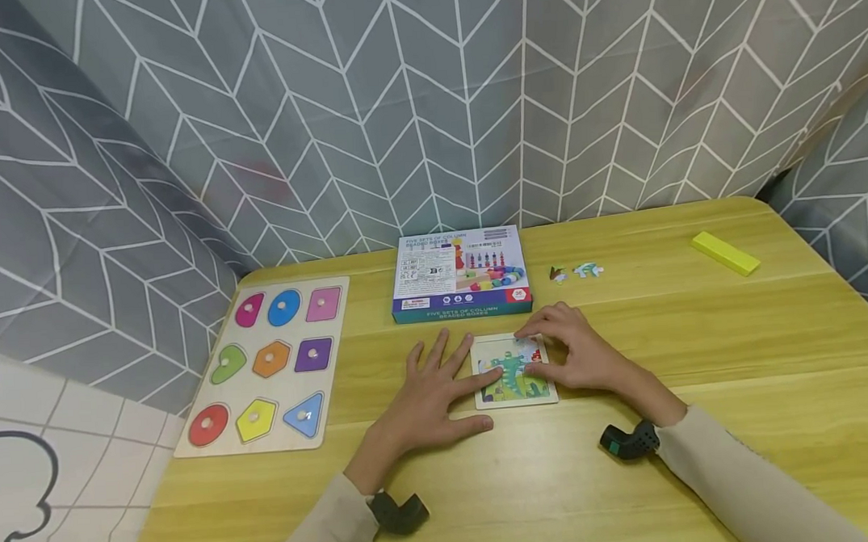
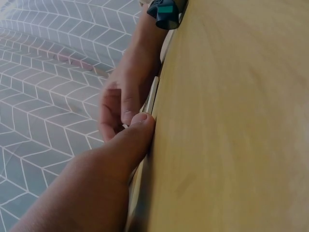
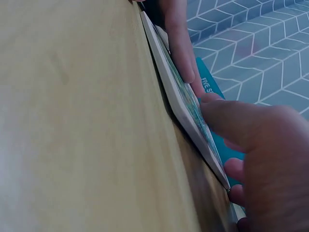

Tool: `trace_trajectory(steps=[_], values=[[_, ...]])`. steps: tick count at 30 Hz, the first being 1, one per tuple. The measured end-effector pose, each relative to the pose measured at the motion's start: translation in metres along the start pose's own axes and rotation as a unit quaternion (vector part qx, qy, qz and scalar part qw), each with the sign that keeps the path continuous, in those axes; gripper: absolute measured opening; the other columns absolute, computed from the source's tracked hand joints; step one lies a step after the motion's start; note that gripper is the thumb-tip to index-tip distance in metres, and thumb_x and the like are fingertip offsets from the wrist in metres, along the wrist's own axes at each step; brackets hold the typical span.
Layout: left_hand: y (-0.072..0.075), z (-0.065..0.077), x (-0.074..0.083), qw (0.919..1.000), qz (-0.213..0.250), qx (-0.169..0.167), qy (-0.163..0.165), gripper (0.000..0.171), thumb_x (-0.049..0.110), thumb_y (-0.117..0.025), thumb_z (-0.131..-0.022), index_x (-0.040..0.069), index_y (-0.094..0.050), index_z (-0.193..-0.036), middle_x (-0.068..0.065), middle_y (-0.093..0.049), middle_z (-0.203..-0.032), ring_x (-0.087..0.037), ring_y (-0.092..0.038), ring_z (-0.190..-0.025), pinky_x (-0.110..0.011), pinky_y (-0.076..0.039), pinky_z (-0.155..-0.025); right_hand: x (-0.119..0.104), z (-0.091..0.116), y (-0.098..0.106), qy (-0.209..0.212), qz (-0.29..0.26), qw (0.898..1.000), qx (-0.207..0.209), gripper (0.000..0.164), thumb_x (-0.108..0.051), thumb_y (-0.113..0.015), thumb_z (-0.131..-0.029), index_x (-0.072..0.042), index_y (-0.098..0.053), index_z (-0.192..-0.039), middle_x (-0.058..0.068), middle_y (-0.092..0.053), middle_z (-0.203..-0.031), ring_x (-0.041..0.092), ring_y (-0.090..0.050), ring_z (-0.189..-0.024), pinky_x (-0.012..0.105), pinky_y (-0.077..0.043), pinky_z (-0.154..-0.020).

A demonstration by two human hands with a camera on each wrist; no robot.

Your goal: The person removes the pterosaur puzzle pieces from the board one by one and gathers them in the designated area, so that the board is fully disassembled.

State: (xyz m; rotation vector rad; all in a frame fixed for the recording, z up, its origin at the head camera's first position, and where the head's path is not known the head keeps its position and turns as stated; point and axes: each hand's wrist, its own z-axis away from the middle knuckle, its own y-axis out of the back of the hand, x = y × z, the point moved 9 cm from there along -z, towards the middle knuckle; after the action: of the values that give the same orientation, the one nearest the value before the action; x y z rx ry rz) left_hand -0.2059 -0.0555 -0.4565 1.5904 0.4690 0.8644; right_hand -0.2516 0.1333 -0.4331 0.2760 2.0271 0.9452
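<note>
A small framed jigsaw puzzle (image 1: 513, 389) with a green animal picture lies on the table between both hands. My left hand (image 1: 428, 396) is spread beside it, fingers straight, with the index fingertip on the picture and the thumb near the frame's lower left corner. My right hand (image 1: 576, 350) curls over the puzzle's upper right part. Its thumb (image 3: 224, 113) rests on the picture and its other fingers bend round the edge; whether a single piece is between them is hidden. In the left wrist view, the puzzle's thin edge (image 2: 153, 92) shows beyond my left thumb.
Behind the puzzle lies a flat printed toy box (image 1: 427, 279). Two loose puzzle pieces (image 1: 588, 271) lie right of it. A wooden shape board (image 1: 265, 404) with knobbed pieces covers the table's left side. A yellow block (image 1: 726, 253) sits at the back right. Patterned curtains (image 1: 456, 116) hang behind.
</note>
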Motion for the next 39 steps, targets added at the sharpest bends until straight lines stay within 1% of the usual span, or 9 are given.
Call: trace_trajectory(steps=[3, 7, 10, 15, 18, 27, 39], values=[[0.0006, -0.0004, 0.0011, 1.0000, -0.001, 0.005, -0.006, 0.066, 0.074, -0.047, -0.093, 0.054, -0.032, -0.154, 0.002, -0.010, -0.174, -0.042, 0.001, -0.159, -0.070, -0.006, -0.120, 0.0005, -0.0002, -0.0025, -0.003, 0.018, 1.000, -0.014, 0.046, -0.032, -0.088, -0.079, -0.020, -0.073, -0.120, -0.002, -0.067, -0.118, 0.017, -0.048, -0.109, 0.044, -0.034, -0.093], [0.0012, -0.0002, 0.0022, 0.9998, -0.002, 0.012, -0.013, 0.066, 0.072, -0.049, -0.093, 0.052, -0.033, -0.154, 0.006, -0.014, -0.173, -0.043, -0.001, -0.159, -0.071, -0.007, -0.120, 0.0008, -0.0005, -0.0036, -0.001, 0.026, 0.999, -0.019, 0.047, -0.033, -0.087, -0.079, -0.021, -0.072, -0.122, -0.001, -0.066, -0.119, 0.016, -0.047, -0.108, 0.043, -0.033, -0.091], [0.0009, 0.0003, 0.0025, 0.9998, -0.001, 0.010, -0.014, 0.067, 0.072, -0.049, -0.093, 0.051, -0.033, -0.155, 0.005, -0.016, -0.172, -0.044, -0.002, -0.159, -0.071, -0.007, -0.120, 0.0009, -0.0005, -0.0037, 0.002, 0.022, 1.000, -0.017, 0.044, -0.032, -0.088, -0.078, -0.022, -0.074, -0.119, -0.001, -0.066, -0.118, 0.016, -0.047, -0.108, 0.042, -0.032, -0.091], [0.0007, 0.0002, 0.0028, 0.9999, 0.003, 0.004, -0.012, 0.066, 0.071, -0.047, -0.094, 0.051, -0.032, -0.155, 0.005, -0.014, -0.173, -0.044, 0.000, -0.159, -0.070, -0.005, -0.121, 0.0006, -0.0003, -0.0044, 0.006, 0.018, 1.000, -0.020, 0.035, -0.029, -0.088, -0.079, -0.024, -0.078, -0.112, 0.000, -0.065, -0.118, 0.018, -0.047, -0.111, 0.044, -0.032, -0.093], [0.0003, 0.0004, 0.0030, 0.9999, 0.003, 0.004, -0.013, 0.065, 0.071, -0.047, -0.095, 0.052, -0.031, -0.155, 0.005, -0.013, -0.173, -0.043, 0.001, -0.159, -0.071, -0.005, -0.120, 0.0000, -0.0001, -0.0039, 0.004, 0.017, 1.000, -0.023, 0.032, -0.029, -0.088, -0.079, -0.025, -0.079, -0.109, 0.000, -0.064, -0.117, 0.018, -0.046, -0.111, 0.044, -0.031, -0.092], [0.0014, 0.0016, 0.0033, 0.9999, 0.005, 0.003, -0.013, 0.065, 0.071, -0.047, -0.095, 0.052, -0.031, -0.155, 0.006, -0.012, -0.173, -0.043, 0.002, -0.159, -0.071, -0.006, -0.120, -0.0024, -0.0014, -0.0044, -0.001, 0.024, 0.999, -0.037, 0.032, -0.028, -0.087, -0.081, -0.025, -0.079, -0.111, 0.002, -0.063, -0.118, 0.019, -0.046, -0.112, 0.043, -0.030, -0.093], [-0.0001, 0.0002, 0.0022, 0.9999, 0.002, 0.003, -0.013, 0.065, 0.072, -0.046, -0.095, 0.053, -0.031, -0.155, 0.005, -0.013, -0.173, -0.043, 0.002, -0.159, -0.070, -0.005, -0.120, -0.0008, -0.0019, -0.0054, -0.009, 0.019, 0.999, -0.044, 0.027, -0.028, -0.086, -0.082, -0.027, -0.078, -0.108, 0.001, -0.063, -0.118, 0.019, -0.045, -0.112, 0.043, -0.029, -0.091]])
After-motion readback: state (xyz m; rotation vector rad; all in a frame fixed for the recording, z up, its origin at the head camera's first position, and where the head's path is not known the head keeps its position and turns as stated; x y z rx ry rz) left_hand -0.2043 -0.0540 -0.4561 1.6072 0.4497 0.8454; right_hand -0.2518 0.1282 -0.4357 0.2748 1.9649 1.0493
